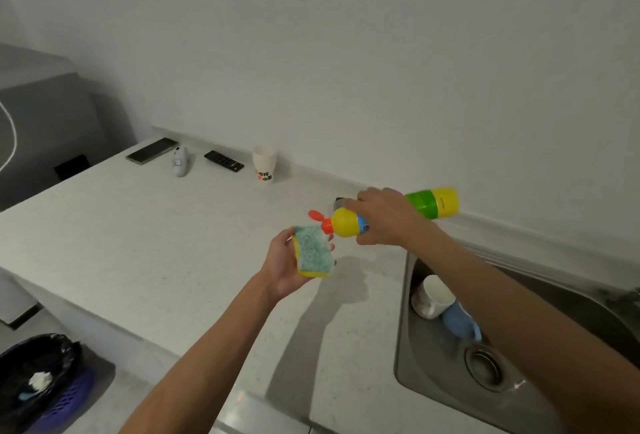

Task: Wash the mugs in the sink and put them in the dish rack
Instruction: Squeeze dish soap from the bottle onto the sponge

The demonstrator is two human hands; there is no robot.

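Note:
My left hand point(282, 269) holds a yellow sponge with a green scouring face point(313, 255) above the white counter. My right hand point(384, 217) grips a yellow and green dish soap bottle point(436, 203) tipped sideways, its open orange cap point(320, 220) pointing at the sponge's top edge. In the steel sink point(433, 381) at the right lie a white mug point(434, 296) and a blue mug point(460, 324), both on their sides near the drain point(485, 362). My right forearm crosses over the sink and hides part of it. No dish rack is in view.
Along the back of the counter point(138, 243) lie a phone point(152, 150), a small white device point(180, 161), a black remote point(224, 160) and a stack of paper cups point(264, 165). A bin with a black bag point(34, 374) stands on the floor at lower left.

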